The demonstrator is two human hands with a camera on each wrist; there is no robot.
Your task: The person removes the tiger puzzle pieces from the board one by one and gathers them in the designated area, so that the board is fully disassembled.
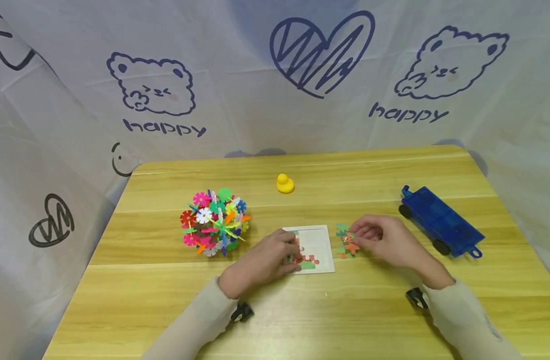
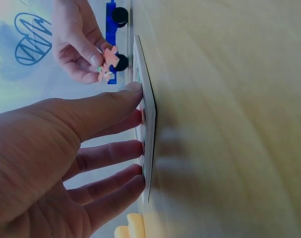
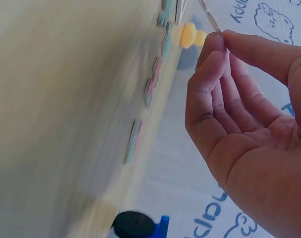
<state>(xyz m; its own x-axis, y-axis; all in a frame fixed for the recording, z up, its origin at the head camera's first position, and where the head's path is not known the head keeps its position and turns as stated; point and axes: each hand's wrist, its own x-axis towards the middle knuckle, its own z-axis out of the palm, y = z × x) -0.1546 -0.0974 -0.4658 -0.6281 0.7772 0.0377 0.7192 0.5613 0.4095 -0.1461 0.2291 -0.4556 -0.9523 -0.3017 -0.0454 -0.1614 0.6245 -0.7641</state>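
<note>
A white puzzle board (image 1: 319, 241) lies on the table, with red and green pieces (image 1: 307, 265) set along its lower and left parts. My left hand (image 1: 275, 254) rests its fingertips on the board's left side; the left wrist view shows thumb and fingers (image 2: 108, 151) extended against it. Under that palm part of the board is hidden. To the right, my right hand (image 1: 385, 241) pinches an orange-pink puzzle piece (image 2: 109, 58) between thumb and fingertips, raised off the table. Several loose pieces (image 1: 342, 228) lie beneath and beside this hand; the right wrist view shows a loose piece (image 3: 133, 142) flat on the wood.
A ball of colourful plastic discs (image 1: 215, 222) stands left of the board. Behind it sits a yellow duck (image 1: 285, 184). A blue toy wagon (image 1: 441, 217) with black wheels is at the right. A printed white cloth (image 1: 252, 100) hangs behind the table.
</note>
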